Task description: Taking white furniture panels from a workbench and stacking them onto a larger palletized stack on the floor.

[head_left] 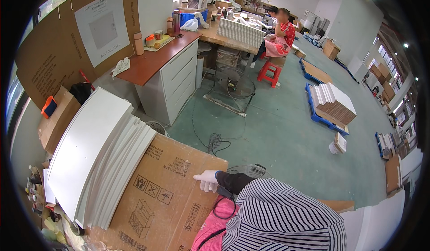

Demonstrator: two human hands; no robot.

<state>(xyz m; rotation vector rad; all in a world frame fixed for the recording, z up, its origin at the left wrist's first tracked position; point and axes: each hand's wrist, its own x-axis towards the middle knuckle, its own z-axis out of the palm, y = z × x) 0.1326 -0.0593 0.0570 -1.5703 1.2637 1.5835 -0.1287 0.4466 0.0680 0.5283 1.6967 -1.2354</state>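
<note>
My right hand (pixel 207 180), in a white glove, hovers over or rests on the right edge of a brown cardboard sheet (pixel 172 179); contact is hard to tell. Its thumb points left and the fingers bend loosely downward, with nothing visible in them. A small dark device (pixel 224 191) with a cable sits at that wrist. On the cardboard, to the left, stands a leaning stack of white panels (pixel 89 148), a broad one in front. My left hand is out of view.
A grey drawer cabinet (pixel 172 78) with a red-brown top stands ahead. Beyond it a floor fan (pixel 233 83) and loose cable (pixel 216 142) lie on the green floor. A person in red (pixel 286 31) sits by a red stool (pixel 269 74). Panels (pixel 333 103) fill a blue pallet rightward.
</note>
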